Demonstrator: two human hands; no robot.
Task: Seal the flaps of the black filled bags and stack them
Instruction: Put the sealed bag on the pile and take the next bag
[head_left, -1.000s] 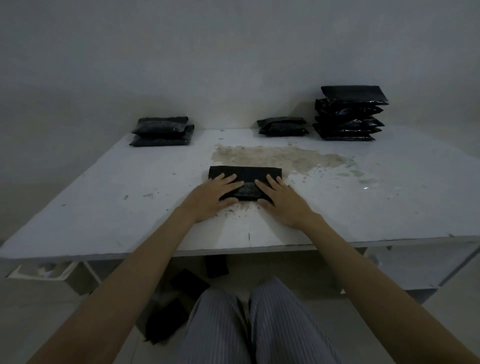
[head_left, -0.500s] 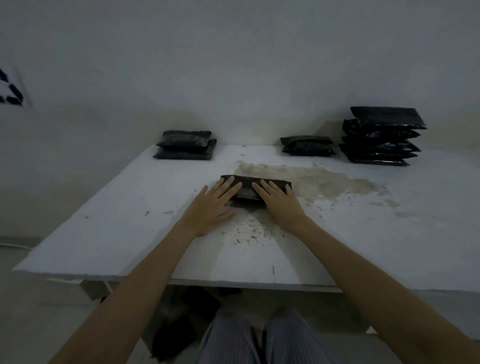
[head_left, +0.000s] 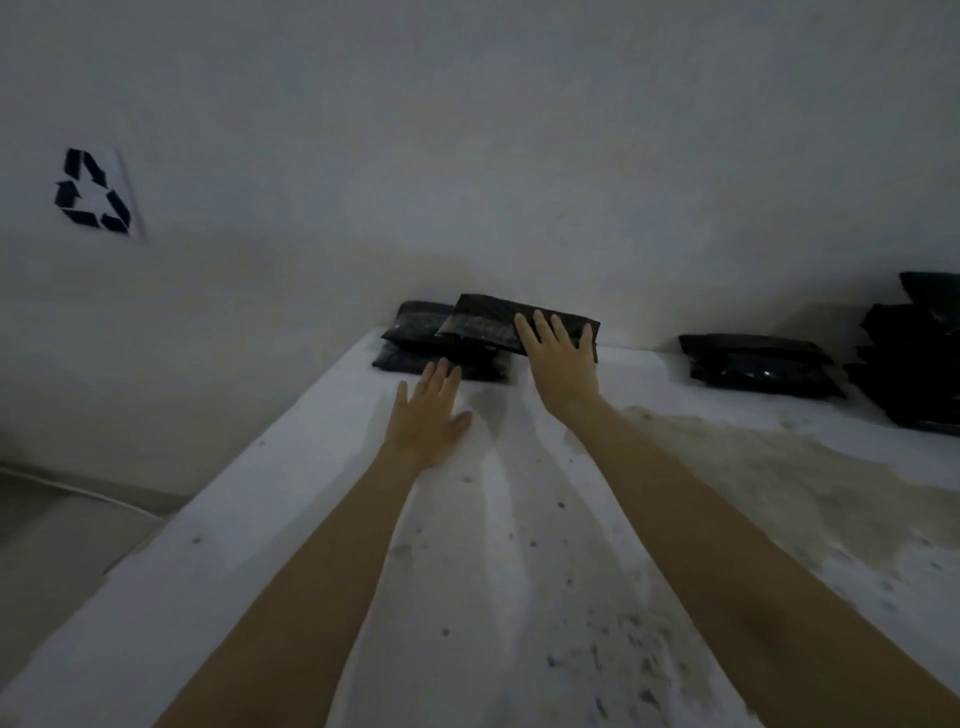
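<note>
Black bag (head_left: 498, 322) rides tilted over the far-left stack (head_left: 415, 338), your right hand (head_left: 558, 358) gripping its near edge; your left hand (head_left: 428, 415) hovers flat, holding nothing. You're stacking: lower it square on the pile, then let go.

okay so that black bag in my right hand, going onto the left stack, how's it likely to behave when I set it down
The black bag probably sags a little: it looks filled yet soft, tilting where the right hand grips one end. Its glossy film may slide on the equally shiny left stack. It lies flat and wide, so rolling seems unlikely.
</note>
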